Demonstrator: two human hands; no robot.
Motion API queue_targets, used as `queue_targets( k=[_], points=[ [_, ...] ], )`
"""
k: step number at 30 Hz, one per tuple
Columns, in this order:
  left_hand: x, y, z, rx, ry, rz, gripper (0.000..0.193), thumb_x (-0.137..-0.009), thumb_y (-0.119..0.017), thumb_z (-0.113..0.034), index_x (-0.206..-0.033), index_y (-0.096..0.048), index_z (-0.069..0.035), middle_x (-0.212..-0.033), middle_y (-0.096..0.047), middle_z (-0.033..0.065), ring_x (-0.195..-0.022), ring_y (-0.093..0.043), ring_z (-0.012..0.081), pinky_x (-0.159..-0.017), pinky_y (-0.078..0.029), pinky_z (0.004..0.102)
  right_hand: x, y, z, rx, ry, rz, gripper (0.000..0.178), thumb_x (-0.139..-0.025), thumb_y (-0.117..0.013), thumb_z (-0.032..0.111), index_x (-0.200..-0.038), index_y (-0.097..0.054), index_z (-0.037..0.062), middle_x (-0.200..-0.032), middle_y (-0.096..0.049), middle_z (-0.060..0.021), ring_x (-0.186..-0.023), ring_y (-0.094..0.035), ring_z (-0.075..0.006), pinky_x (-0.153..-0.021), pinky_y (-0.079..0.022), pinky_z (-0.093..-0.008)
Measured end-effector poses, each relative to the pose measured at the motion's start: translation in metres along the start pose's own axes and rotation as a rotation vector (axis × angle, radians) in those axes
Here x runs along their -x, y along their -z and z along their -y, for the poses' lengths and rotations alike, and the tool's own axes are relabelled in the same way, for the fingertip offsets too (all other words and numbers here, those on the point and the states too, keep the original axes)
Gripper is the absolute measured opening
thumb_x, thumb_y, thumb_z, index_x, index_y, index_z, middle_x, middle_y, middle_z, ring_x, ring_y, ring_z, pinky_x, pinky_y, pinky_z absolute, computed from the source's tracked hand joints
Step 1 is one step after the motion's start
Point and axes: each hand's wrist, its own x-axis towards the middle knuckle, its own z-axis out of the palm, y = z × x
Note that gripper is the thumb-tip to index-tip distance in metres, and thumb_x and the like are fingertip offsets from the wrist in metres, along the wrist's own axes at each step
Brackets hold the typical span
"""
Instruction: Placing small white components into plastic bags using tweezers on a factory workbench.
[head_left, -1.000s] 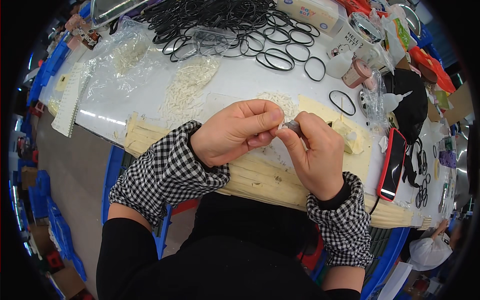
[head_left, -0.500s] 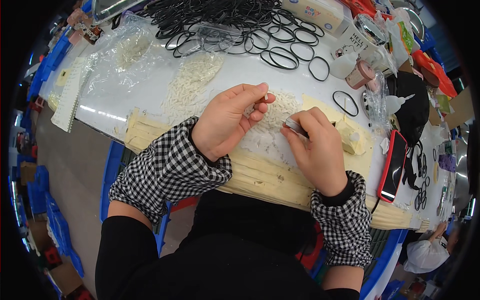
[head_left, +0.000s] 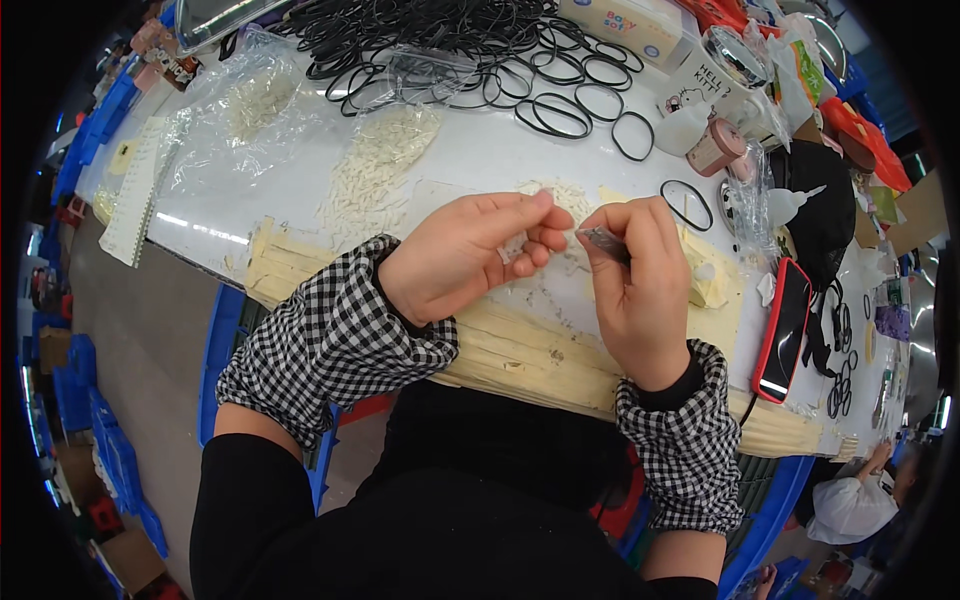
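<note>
Half hides flat grey piece (head_left: 606, 244) in right hand (head_left: 642, 290), pinched between thumb and fingers, over white tabletop (head_left: 480, 150) near heaped white bits (head_left: 570, 202). Curls left hand (head_left: 455, 250) just beside, apart from grey piece, thumb against forefinger; cannot tell if gripping anything, too small to see.

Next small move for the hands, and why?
Probably bring the left hand to the small flat grey piece: the right hand grips it, and the hands are apart, near loose white sticklike pieces. Whether the left holds one is unclear.
</note>
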Motion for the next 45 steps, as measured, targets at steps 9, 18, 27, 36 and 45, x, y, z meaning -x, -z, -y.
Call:
queue_targets(
  k=[9, 18, 27, 36, 45],
  points=[
    [-0.003, 0.002, 0.002, 0.087, 0.001, 0.265, 0.019, -0.097, -0.051, -0.020, -0.100, -0.058, -0.002, -0.088, -0.058, -0.0014, -0.067, -0.041, 0.0037, -0.060, -0.037, 0.0159, -0.002, 0.006, 0.006, -0.151, 0.073, -0.062, 0.024, -0.070, -0.066, -0.009, -0.091, -0.060, 0.0018, -0.083, -0.054, -0.0081, -0.070, -0.059, -0.0193, -0.055, -0.051, -0.0273],
    [-0.003, 0.003, 0.003, 0.031, -0.042, 0.182, 0.022, -0.097, -0.052, -0.023, -0.100, -0.057, -0.002, -0.089, -0.060, -0.0001, -0.068, -0.041, 0.0032, -0.061, -0.037, 0.0160, -0.003, 0.007, 0.008, -0.180, 0.062, -0.068, 0.026, -0.070, -0.069, -0.007, -0.093, -0.064, 0.0021, -0.084, -0.057, -0.0082, -0.070, -0.060, -0.0175, -0.058, -0.056, -0.0252],
    [-0.002, 0.003, 0.003, 0.025, -0.042, 0.192, 0.021, -0.096, -0.053, -0.024, -0.097, -0.059, -0.003, -0.087, -0.064, 0.0001, -0.068, -0.041, 0.0021, -0.061, -0.036, 0.0163, -0.003, 0.006, 0.010, -0.154, 0.064, -0.093, 0.022, -0.070, -0.073, -0.003, -0.090, -0.065, 0.0021, -0.081, -0.059, -0.0077, -0.068, -0.061, -0.0158, -0.055, -0.052, -0.0246],
    [-0.002, 0.002, 0.002, 0.031, -0.042, 0.212, 0.022, -0.097, -0.050, -0.025, -0.095, -0.056, -0.004, -0.082, -0.054, -0.0037, -0.067, -0.039, 0.0021, -0.061, -0.035, 0.0164, -0.005, 0.009, 0.014, -0.125, 0.071, -0.088, 0.016, -0.076, -0.072, 0.005, -0.089, -0.063, 0.0015, -0.078, -0.060, -0.0085, -0.065, -0.060, -0.0173, -0.056, -0.050, -0.0261],
    [-0.001, 0.005, 0.002, 0.008, -0.080, 0.285, 0.017, -0.097, -0.051, -0.023, -0.090, -0.053, -0.007, -0.081, -0.047, -0.0045, -0.069, -0.037, 0.0041, -0.063, -0.033, 0.0169, 0.000, 0.005, 0.006, 0.066, -0.038, 0.052, 0.034, -0.082, -0.068, 0.032, -0.070, -0.051, 0.0053, -0.063, -0.054, -0.0051, -0.053, -0.054, -0.0218, -0.046, -0.040, -0.0317]
  ],
)
